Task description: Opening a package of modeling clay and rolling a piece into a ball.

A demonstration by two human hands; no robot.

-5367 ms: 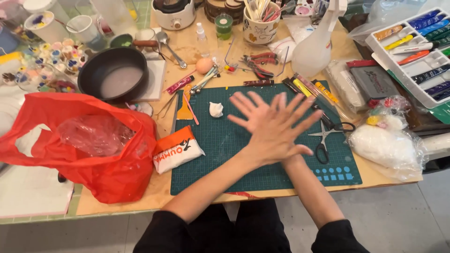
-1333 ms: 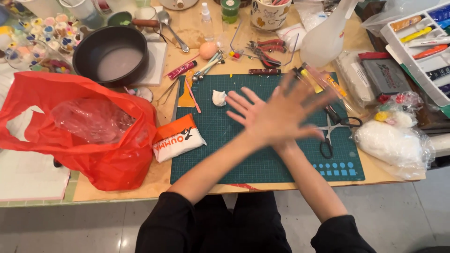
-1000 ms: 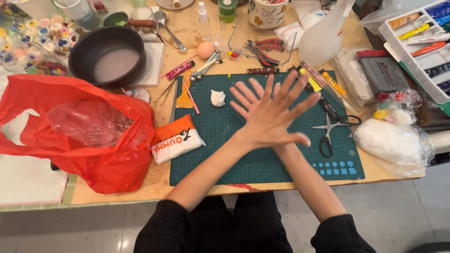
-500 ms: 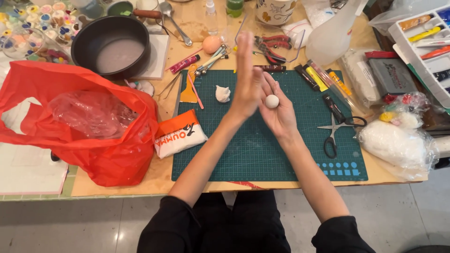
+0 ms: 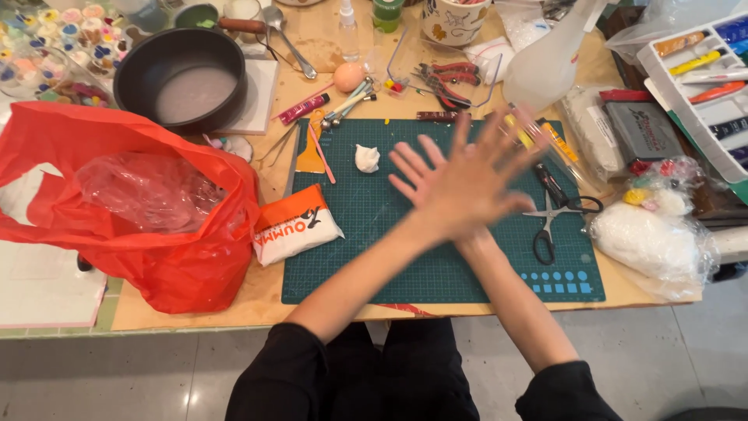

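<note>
Both hands meet over the green cutting mat (image 5: 436, 261), palm on palm. L hand (image 5: 477, 185) lies on top w/ fingers fanned up and to the right. R hand (image 5: 411, 167) is under it, fingers splayed to the left. Both are flat and wide open, gripping nothing. Motion blur suggests a rub or roll betw. the palms; can't tell if anything sits between them, that gap is hidden.

My read: if it is a rolling stroke, it needs even, light pressure and palms kept level so nothing slips out.

A small white lump (image 5: 366, 158), soft-looking, matte and irregular like clay, sits on the mat just left of the R fingertips, not touching. Scissors (image 5: 548, 217), black handles and metal blades, lie just right of the hands. An orange-and-white packet (image 5: 294, 227), glossy, is further left at the mat's edge. Beyond it is a crinkly red plastic bag (image 5: 156, 257).
</note>
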